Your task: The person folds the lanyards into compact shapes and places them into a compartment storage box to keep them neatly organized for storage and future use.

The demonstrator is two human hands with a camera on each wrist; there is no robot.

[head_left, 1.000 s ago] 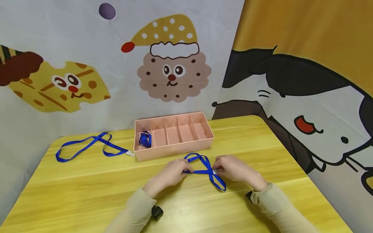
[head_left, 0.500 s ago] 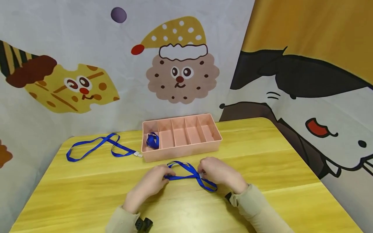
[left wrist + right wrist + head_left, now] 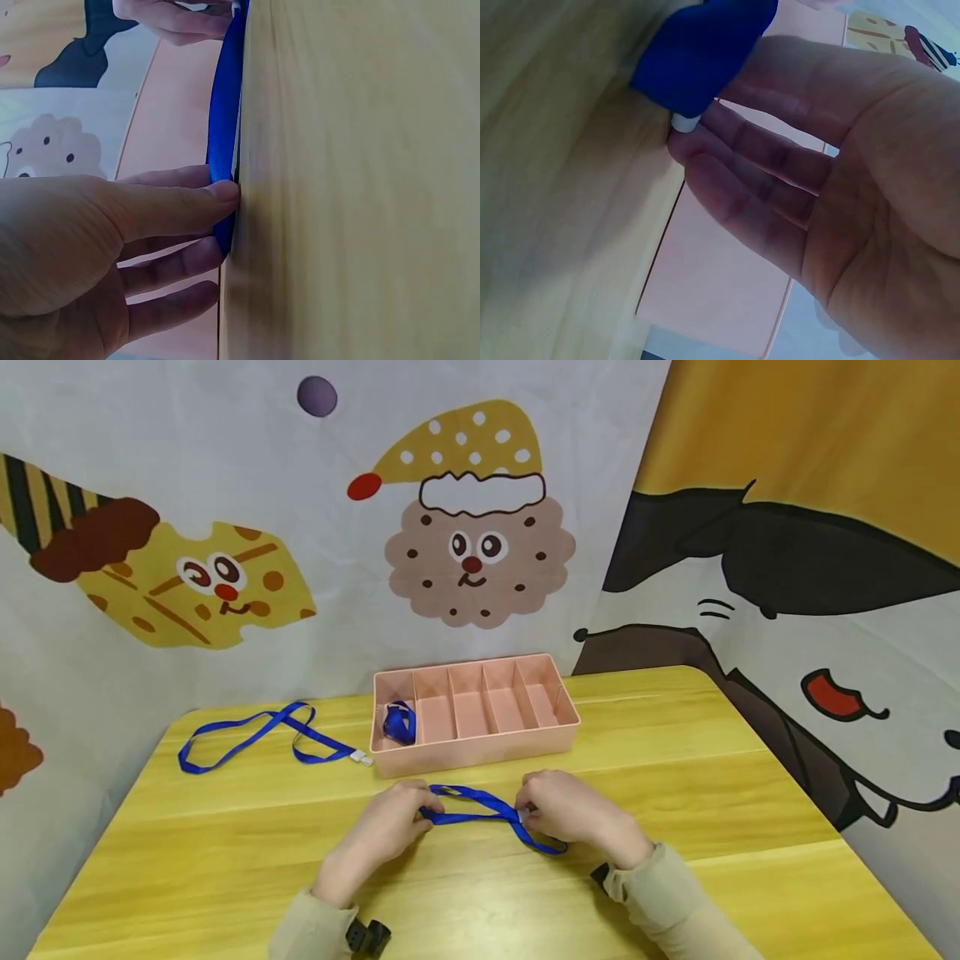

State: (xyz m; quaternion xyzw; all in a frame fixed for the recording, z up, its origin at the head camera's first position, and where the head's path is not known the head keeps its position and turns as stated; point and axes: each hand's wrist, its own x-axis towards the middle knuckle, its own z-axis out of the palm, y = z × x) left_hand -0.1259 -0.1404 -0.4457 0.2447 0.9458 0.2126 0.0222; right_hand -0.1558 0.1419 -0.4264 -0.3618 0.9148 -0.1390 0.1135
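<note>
A blue lanyard (image 3: pixel 471 817) lies stretched in a narrow, twisted loop between my hands, in front of the pink tray. My left hand (image 3: pixel 386 827) pinches its left bend; in the left wrist view the thumb presses the blue strap (image 3: pixel 225 112) against the fingers, low at the tabletop. At the other side my right hand (image 3: pixel 570 810) holds the lanyard where the strands cross. The right wrist view shows a white clip end (image 3: pixel 684 123) at the fingertips, below the blue strap (image 3: pixel 701 56) that partly covers the thumb. A short loop pokes out under the right hand.
The pink tray (image 3: pixel 472 758) with several compartments stands at the back; a bundled blue lanyard (image 3: pixel 400 723) sits in its leftmost one. Left of it, another blue lanyard (image 3: pixel 321 736) lies spread out, its white clip (image 3: pixel 360 757) near the tray. A printed curtain (image 3: pixel 337 568) hangs behind the table.
Both hands and the lanyard have moved left and nearer to me relative to the tray. The loop between the hands has become longer and flatter. The head view has shifted slightly.
</note>
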